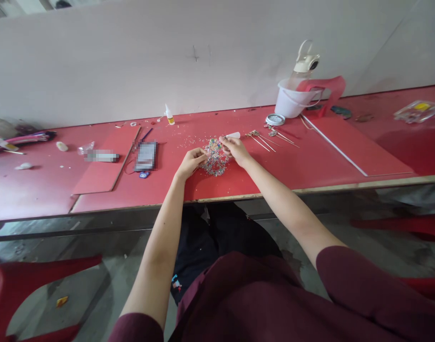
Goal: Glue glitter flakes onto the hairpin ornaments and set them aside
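Both hands are over a scattered heap of small glittering bits (217, 167), like beads or rhinestones, on the red table. My left hand (193, 162) is at the heap's left edge, thumb and fingertips pinched together. On the other side, my right hand (236, 150) is closed, with thumb against forefinger. What either hand holds is too small to make out. Between them lies a patch of green and yellow pieces (214, 144). Just behind my right hand is a white flat piece (233, 135). Thin metal sticks with ornamented heads (256, 134) lie to the right.
A white glue bottle (169, 115) stands near the wall. At left are a phone-like object (146, 156) and a red board (106, 164). A white bucket (290, 102) holding a clear bottle (303, 66) stands at back right, by a round lid (275, 119).
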Motion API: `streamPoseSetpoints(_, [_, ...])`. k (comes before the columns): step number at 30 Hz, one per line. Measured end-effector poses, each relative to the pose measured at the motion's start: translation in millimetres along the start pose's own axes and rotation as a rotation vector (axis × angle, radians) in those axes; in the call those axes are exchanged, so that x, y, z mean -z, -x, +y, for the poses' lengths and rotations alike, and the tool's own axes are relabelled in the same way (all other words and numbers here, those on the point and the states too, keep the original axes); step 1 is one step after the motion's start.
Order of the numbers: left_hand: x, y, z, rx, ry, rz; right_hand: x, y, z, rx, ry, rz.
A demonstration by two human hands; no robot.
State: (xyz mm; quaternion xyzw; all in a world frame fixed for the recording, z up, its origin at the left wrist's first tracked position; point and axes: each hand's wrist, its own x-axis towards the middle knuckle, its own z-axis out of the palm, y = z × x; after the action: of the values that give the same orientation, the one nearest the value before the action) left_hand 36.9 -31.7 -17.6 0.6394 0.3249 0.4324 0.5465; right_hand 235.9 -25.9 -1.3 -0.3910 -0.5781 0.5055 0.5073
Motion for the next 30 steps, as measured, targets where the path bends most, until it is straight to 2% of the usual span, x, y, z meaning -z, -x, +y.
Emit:
streamPoseSetpoints(9, [0.5, -0.2, -0.5, -0.001, -0.014, 0.004, 0.9, 1.7, 1.2, 0.032, 0.013, -0.042])
streamPoseSetpoints(23, [1.7, 0.3, -0.1, 0.043, -0.038, -0.021, 0.4, -0.2, 2.2, 0.061, 0.007, 0.144])
streamPoseSetpoints(30, [1.7, 0.8, 1.1, 0.016, -0.03, -0.024, 2.4, -1.7, 3.9, 0.069, -0.064, 0.116])
